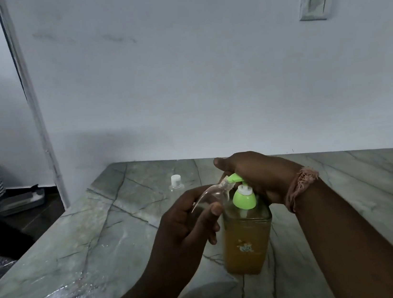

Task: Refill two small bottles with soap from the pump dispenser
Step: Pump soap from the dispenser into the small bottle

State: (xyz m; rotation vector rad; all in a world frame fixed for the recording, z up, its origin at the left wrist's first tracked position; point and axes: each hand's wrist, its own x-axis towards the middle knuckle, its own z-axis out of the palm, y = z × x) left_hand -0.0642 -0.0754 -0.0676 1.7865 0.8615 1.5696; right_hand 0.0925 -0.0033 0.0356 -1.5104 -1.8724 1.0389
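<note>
- Here, your left hand (185,222) is nearest you, its grip closed around a small clear bottle (211,195) that you hold tilted, with the mouth raised to the green nozzle.
- Just beside it stands the pump dispenser (248,239), upright on the marble counter (91,250); its square body is mostly full of amber soap.
- Your right hand (256,176) lies over the green pump head (234,180), palm down, its grip folded loosely on the pump; a frayed pink band (300,185) circles that wrist.
- Beyond your hands, a second small bottle (176,184) with a white cap stands on the counter, apart from the dispenser.
- At the far side, a pale wall carries a light switch (316,4).
- To the far left, off the counter, a grey tray (20,201) lies on the dark floor.
</note>
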